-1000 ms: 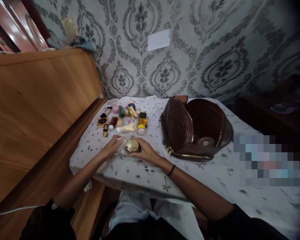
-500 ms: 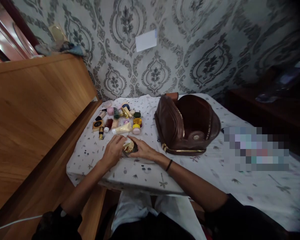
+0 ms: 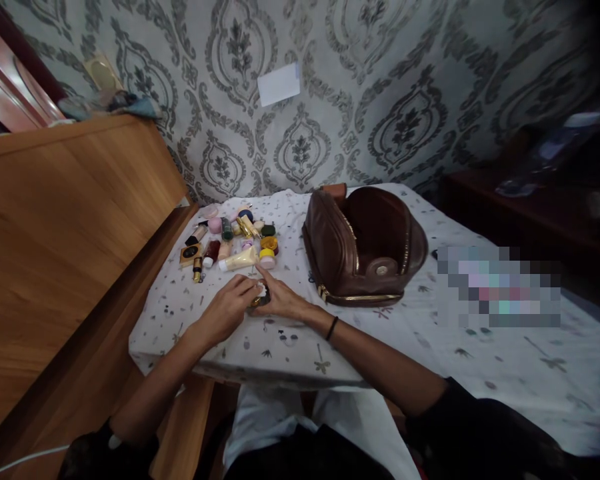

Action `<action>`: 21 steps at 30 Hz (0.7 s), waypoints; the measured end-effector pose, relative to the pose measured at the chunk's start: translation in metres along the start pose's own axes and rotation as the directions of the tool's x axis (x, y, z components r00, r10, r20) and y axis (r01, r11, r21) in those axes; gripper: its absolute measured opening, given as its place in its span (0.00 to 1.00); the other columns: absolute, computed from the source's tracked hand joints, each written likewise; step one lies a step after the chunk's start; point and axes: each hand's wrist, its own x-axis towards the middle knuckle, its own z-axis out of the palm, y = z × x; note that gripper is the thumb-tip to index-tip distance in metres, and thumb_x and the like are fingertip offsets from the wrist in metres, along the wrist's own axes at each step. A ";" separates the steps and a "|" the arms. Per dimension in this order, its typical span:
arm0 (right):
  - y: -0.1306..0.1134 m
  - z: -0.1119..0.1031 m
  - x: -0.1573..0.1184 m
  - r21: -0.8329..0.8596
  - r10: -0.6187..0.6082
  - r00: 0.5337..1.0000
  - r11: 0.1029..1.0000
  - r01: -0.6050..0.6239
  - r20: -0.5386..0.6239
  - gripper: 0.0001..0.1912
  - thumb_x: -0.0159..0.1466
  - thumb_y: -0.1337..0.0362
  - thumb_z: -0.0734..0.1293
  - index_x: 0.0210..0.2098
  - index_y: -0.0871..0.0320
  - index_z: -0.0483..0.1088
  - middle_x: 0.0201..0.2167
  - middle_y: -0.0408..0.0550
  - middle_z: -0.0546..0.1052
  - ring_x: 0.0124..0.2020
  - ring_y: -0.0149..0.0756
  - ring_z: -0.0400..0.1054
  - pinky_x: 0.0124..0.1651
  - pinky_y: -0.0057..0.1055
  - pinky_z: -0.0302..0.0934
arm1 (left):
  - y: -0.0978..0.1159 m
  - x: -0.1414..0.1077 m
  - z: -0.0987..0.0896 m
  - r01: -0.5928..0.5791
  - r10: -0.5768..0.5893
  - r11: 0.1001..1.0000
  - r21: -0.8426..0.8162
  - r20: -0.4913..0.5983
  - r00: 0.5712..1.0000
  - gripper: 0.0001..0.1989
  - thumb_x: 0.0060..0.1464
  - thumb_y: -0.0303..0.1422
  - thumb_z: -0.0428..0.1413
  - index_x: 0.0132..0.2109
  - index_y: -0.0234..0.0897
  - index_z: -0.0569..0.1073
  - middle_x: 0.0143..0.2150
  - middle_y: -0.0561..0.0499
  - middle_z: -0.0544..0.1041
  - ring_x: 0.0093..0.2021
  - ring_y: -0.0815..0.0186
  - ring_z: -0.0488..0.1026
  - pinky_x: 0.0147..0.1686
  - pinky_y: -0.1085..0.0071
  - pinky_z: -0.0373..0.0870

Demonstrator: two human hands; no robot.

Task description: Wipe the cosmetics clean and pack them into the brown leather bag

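A small round jar (image 3: 257, 303) with a gold top and dark side sits near the front of the cloth-covered table. My right hand (image 3: 284, 299) grips it from the right, thumb and fingers around its side. From the left, my left hand (image 3: 230, 301) presses closed fingers over its top, with a small white piece (image 3: 261, 289), like tissue or wipe, at the fingertips. Much of the jar is hidden by the hands. Just beyond them lie a cream tube (image 3: 239, 259) and a pink jar with a yellow lid (image 3: 267, 258).
Several cosmetics, among them a dark red bottle (image 3: 211, 253) and a gold lipstick (image 3: 197, 269), cluster at the back left. An unzipped brown bag (image 3: 365, 253) stands to the right. A wooden panel (image 3: 80, 200) borders the left; a blurred-out patch (image 3: 500, 287) lies right.
My left hand has slid over the jar's top, covering more of the gold face with its fingers. The right hand keeps its hold. The whole view has shifted slightly.
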 end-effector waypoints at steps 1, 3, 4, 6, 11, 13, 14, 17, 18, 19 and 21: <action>0.001 0.000 0.000 -0.009 0.006 1.000 1.000 -0.006 -0.007 0.64 0.48 0.56 0.79 0.73 0.56 0.40 0.58 0.58 0.71 0.55 0.50 0.69 0.57 0.45 0.61 | -0.001 0.003 0.001 0.013 -0.013 1.000 0.001 0.006 1.000 0.24 0.54 0.15 0.46 0.53 0.38 0.70 0.51 0.44 0.74 0.51 0.57 0.68 0.54 0.56 0.70; 0.003 0.001 0.000 -0.009 -0.001 1.000 1.000 0.001 -0.016 0.64 0.47 0.55 0.79 0.72 0.56 0.41 0.60 0.59 0.69 0.57 0.52 0.67 0.58 0.46 0.61 | -0.005 0.011 0.003 0.055 -0.055 0.998 0.000 0.020 0.998 0.21 0.54 0.17 0.47 0.52 0.38 0.71 0.49 0.44 0.75 0.51 0.56 0.68 0.54 0.55 0.70; 0.005 0.001 0.000 -0.003 -0.009 1.000 1.000 0.009 -0.017 0.64 0.47 0.54 0.79 0.72 0.56 0.41 0.61 0.59 0.68 0.58 0.52 0.66 0.58 0.46 0.60 | -0.008 0.014 0.003 0.078 -0.078 0.997 0.000 0.029 0.997 0.20 0.54 0.17 0.48 0.51 0.38 0.72 0.47 0.44 0.75 0.51 0.56 0.69 0.53 0.55 0.70; 0.007 0.001 0.001 0.009 -0.024 1.000 1.000 0.024 -0.013 0.64 0.47 0.54 0.79 0.72 0.57 0.40 0.61 0.60 0.69 0.59 0.52 0.66 0.59 0.47 0.59 | -0.013 0.018 0.002 0.131 -0.131 0.991 0.000 0.046 0.990 0.19 0.54 0.18 0.48 0.49 0.37 0.73 0.46 0.43 0.75 0.50 0.55 0.70 0.52 0.55 0.70; 0.005 0.000 0.002 0.013 -0.065 0.998 0.998 0.065 0.020 0.65 0.49 0.55 0.79 0.73 0.56 0.36 0.57 0.59 0.73 0.58 0.51 0.67 0.60 0.47 0.58 | -0.021 0.012 -0.004 0.288 -0.281 0.953 -0.097 0.073 0.957 0.15 0.59 0.22 0.46 0.45 0.37 0.75 0.42 0.43 0.76 0.47 0.56 0.73 0.49 0.59 0.72; 0.002 -0.001 0.001 0.017 -0.071 0.997 0.997 0.070 0.028 0.65 0.49 0.56 0.79 0.73 0.57 0.36 0.57 0.60 0.73 0.58 0.52 0.67 0.60 0.48 0.58 | -0.021 0.004 -0.003 0.331 -0.327 0.929 -0.167 0.053 0.943 0.15 0.61 0.24 0.46 0.46 0.37 0.75 0.42 0.43 0.76 0.46 0.57 0.74 0.48 0.60 0.72; 0.001 -0.001 0.001 0.018 -0.068 0.997 0.998 0.068 0.031 0.65 0.49 0.56 0.79 0.73 0.58 0.36 0.57 0.60 0.73 0.58 0.52 0.67 0.60 0.48 0.58 | -0.021 0.000 -0.002 0.349 -0.349 0.917 -0.195 0.034 0.937 0.15 0.62 0.24 0.45 0.47 0.37 0.75 0.43 0.44 0.76 0.45 0.58 0.74 0.48 0.61 0.71; 0.001 -0.002 0.001 0.002 -0.054 0.998 0.999 0.054 0.041 0.62 0.50 0.55 0.78 0.72 0.59 0.40 0.58 0.61 0.72 0.58 0.52 0.67 0.60 0.48 0.59 | -0.018 -0.014 0.003 0.380 -0.400 0.892 -0.244 -0.034 0.916 0.15 0.63 0.27 0.45 0.50 0.37 0.74 0.44 0.43 0.77 0.46 0.58 0.74 0.48 0.61 0.71; 0.003 -0.002 0.001 -0.013 -0.055 0.998 0.998 0.055 0.042 0.60 0.50 0.54 0.78 0.72 0.59 0.43 0.60 0.62 0.71 0.59 0.52 0.66 0.61 0.48 0.59 | -0.017 -0.018 0.005 0.387 -0.411 0.887 -0.252 -0.048 0.911 0.15 0.63 0.27 0.46 0.51 0.37 0.73 0.45 0.43 0.77 0.46 0.58 0.74 0.49 0.60 0.71; 0.004 -0.001 0.002 -0.030 -0.061 0.997 0.998 0.063 0.043 0.58 0.50 0.54 0.78 0.71 0.59 0.46 0.61 0.62 0.69 0.60 0.53 0.65 0.61 0.48 0.58 | -0.017 -0.022 0.007 0.392 -0.420 0.883 -0.259 -0.057 0.906 0.15 0.63 0.27 0.46 0.51 0.37 0.73 0.45 0.43 0.77 0.47 0.58 0.74 0.49 0.60 0.71; 0.008 -0.001 0.002 -0.057 -0.092 0.995 0.994 0.094 0.045 0.55 0.49 0.53 0.78 0.70 0.58 0.52 0.65 0.61 0.65 0.64 0.54 0.61 0.64 0.48 0.56 | -0.016 -0.027 0.009 0.405 -0.439 0.872 -0.276 -0.071 0.896 0.15 0.62 0.28 0.46 0.52 0.38 0.73 0.46 0.43 0.77 0.48 0.58 0.74 0.50 0.60 0.70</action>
